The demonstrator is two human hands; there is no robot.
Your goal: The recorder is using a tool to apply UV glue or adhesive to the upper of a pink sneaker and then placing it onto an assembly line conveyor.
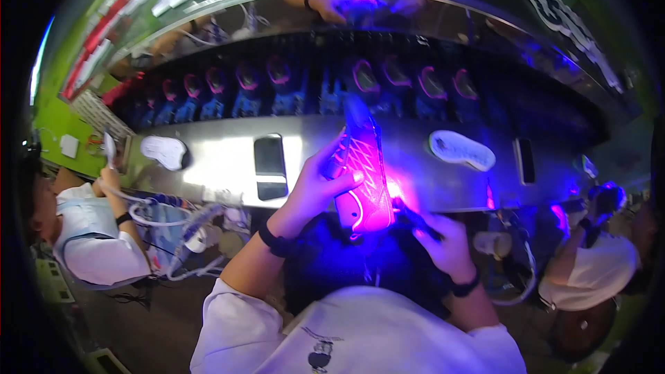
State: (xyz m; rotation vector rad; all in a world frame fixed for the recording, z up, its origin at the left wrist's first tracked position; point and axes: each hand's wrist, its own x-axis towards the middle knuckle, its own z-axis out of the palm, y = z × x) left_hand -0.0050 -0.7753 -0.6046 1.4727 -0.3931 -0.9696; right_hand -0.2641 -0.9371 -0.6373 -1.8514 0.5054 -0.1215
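A lace-up shoe [366,170], glowing pink under violet light, is held up over the near edge of the bench with its blue toe pointing away. My left hand [320,185] is closed around its left side, thumb lying across the upper. My right hand [447,241] grips a slim dark tool [414,219] whose tip is by the shoe's lower right side. Glare hides whether the tip touches the shoe, and the tool's kind is unclear. Both wrists wear dark bands.
On the metal bench [318,135] lie white shoe soles [461,150] [163,152] and dark flat slabs [269,166] [526,161]. Beyond it runs a row of dark shoes [279,83] with pink collars. Co-workers sit at left [97,235] and right [596,263]. White hoses [187,235] hang beside the bench.
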